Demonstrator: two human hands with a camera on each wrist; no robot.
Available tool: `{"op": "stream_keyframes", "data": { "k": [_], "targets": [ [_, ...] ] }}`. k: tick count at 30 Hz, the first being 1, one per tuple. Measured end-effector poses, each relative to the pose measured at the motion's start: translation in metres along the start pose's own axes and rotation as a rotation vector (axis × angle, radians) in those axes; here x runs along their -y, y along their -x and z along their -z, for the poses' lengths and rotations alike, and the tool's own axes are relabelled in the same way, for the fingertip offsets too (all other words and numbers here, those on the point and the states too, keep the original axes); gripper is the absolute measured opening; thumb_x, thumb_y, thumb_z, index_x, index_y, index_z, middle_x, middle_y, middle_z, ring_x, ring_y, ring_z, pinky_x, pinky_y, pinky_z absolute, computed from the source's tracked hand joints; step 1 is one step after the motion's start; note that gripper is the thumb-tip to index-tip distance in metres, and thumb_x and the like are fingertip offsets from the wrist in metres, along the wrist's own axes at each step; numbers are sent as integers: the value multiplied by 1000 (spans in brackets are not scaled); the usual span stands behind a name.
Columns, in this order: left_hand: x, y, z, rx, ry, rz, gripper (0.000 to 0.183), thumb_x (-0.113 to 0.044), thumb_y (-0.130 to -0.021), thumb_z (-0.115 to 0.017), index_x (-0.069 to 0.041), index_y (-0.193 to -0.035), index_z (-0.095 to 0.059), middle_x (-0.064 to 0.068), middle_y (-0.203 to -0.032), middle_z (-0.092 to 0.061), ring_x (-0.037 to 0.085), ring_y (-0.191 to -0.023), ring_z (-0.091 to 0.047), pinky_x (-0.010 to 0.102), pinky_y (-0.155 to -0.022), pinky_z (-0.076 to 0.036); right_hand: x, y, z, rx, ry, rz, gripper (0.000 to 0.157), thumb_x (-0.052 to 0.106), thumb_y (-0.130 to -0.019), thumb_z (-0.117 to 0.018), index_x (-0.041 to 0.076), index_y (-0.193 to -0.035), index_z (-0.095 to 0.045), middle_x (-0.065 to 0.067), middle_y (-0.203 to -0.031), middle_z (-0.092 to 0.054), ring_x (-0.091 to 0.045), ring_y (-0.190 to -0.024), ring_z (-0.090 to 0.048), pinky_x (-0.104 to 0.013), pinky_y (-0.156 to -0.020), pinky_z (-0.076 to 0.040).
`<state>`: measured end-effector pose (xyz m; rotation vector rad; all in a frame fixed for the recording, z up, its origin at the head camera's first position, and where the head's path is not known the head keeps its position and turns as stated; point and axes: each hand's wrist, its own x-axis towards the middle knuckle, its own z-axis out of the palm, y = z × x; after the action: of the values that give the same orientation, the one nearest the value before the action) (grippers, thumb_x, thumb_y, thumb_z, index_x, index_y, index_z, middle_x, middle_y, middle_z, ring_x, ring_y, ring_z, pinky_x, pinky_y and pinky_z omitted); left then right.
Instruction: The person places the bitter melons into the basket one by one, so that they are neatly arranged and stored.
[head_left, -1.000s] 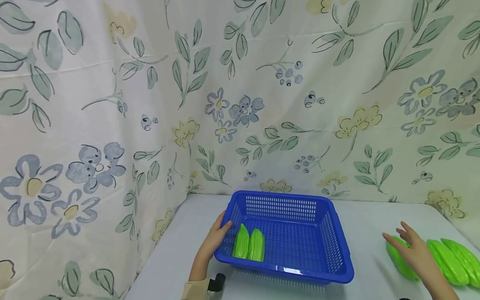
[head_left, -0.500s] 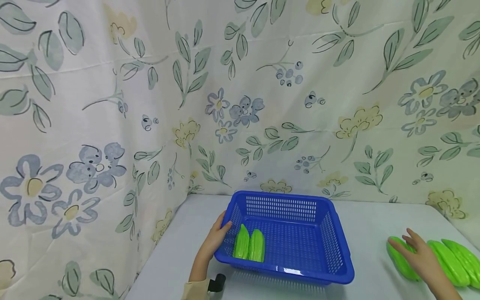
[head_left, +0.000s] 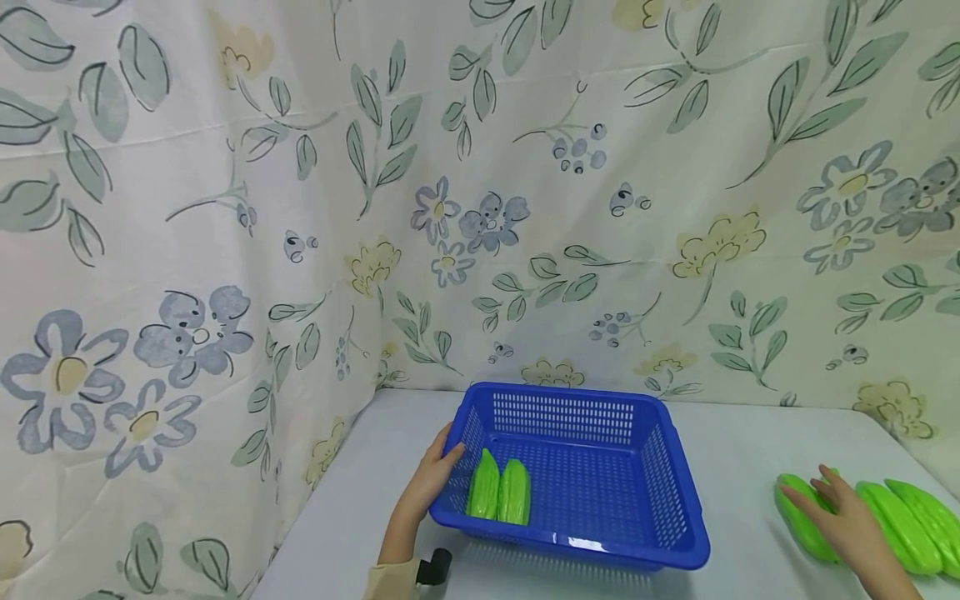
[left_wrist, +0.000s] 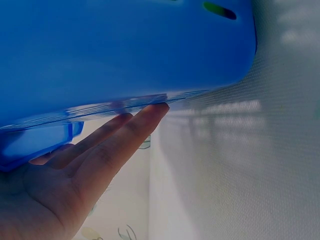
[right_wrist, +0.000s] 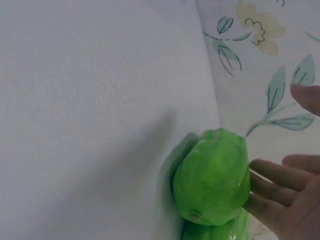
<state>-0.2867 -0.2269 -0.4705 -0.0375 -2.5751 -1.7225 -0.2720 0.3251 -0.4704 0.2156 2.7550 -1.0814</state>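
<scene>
A blue plastic basket (head_left: 585, 467) stands mid-table. My left hand (head_left: 429, 477) holds its left rim, thumb over the edge; in the left wrist view the fingers lie straight against the outside of the basket (left_wrist: 125, 50). Two ridged green bitter melons (head_left: 513, 492) lie side by side at the left inside it. On the right, my right hand (head_left: 843, 521) is over another bitter melon (head_left: 806, 529). In the right wrist view, the fingers reach this bitter melon's (right_wrist: 212, 180) side, while the thumb (right_wrist: 307, 97) stands apart. Whether the fingertips press on it is unclear.
More bitter melons (head_left: 911, 533) lie further right, partly hidden by my right hand. The white table (head_left: 738, 467) meets a floral cloth (head_left: 570, 275) behind and at the sides. A black strap piece (head_left: 435, 567) sits at my left wrist.
My right hand has lowered and shifted slightly right, closer over the nearest bitter melon on the table. The left hand and the basket stay where they were.
</scene>
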Motion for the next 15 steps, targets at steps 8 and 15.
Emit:
{"op": "stream_keyframes", "data": {
  "k": [8,15],
  "targets": [
    [-1,0,0,5,3,-4,59,-24,-103,-45,-1,-153,-24,28,-156,-28,53,-144,-22,73,-110,-21,-4,-1,-3,-21,-15,15,99,56,-100,-38,-16,-143,15,-46,-144,-8,-66,-133,-5,-75,-105,-14],
    [-2,1,0,0,-4,9,58,-23,-103,-44,-2,-154,-23,27,-157,-27,52,-145,-21,72,-111,-21,-5,-1,-3,-6,-31,-7,99,57,-100,-38,-13,-144,16,-44,-145,-7,-65,-134,-3,-75,-105,-14]
  ]
}}
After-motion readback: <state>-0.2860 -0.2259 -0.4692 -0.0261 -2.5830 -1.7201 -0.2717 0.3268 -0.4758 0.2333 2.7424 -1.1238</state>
